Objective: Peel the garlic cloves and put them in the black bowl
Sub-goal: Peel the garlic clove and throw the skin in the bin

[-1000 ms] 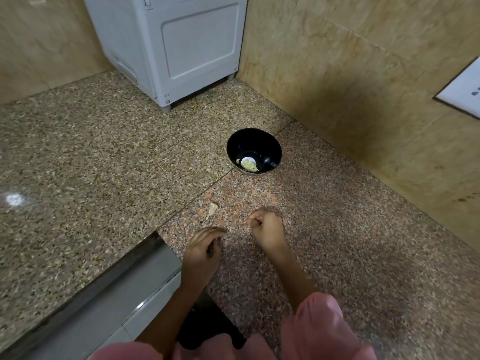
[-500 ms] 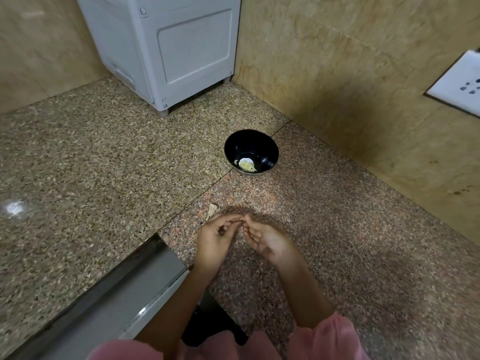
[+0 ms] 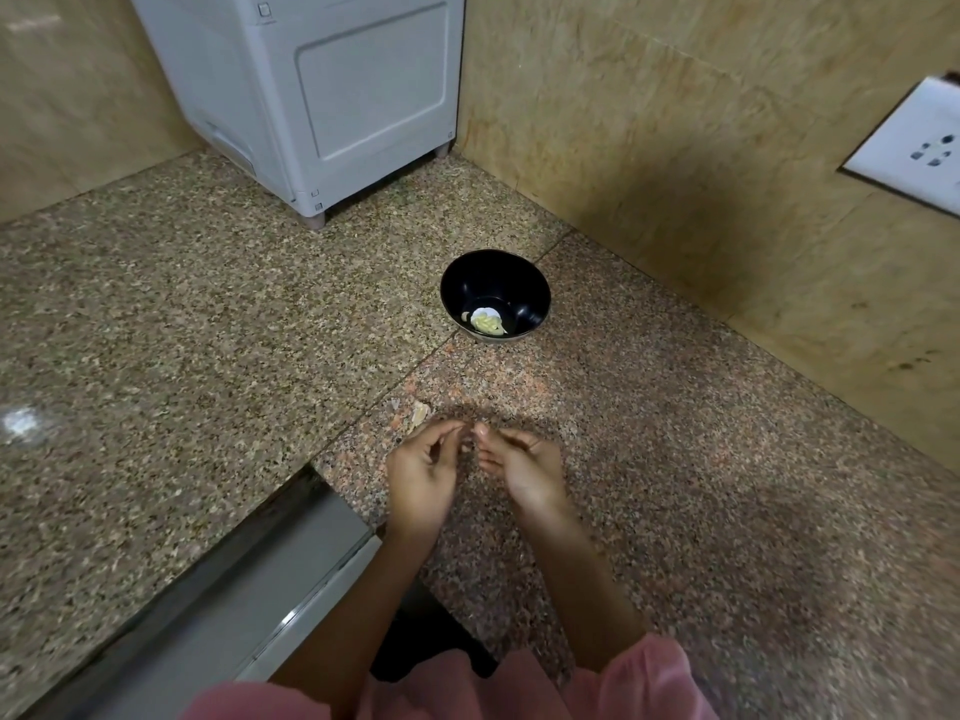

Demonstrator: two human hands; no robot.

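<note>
The black bowl stands on the granite counter ahead of my hands, with a few pale peeled garlic cloves at its bottom. My left hand and my right hand meet fingertip to fingertip just above the counter. Their fingers curl in and pinch a small garlic clove between them, and the fingers hide most of it. A scrap of dry garlic skin lies on the counter just beyond my left fingers.
A white appliance stands on short feet at the back. A tiled wall runs along the right with a white socket. A metal-edged drop cuts into the counter at the near left.
My hands were apart a second ago, the right one a closed fist. They have come together and their fingertips now meet on the clove. The view has shifted slightly.
</note>
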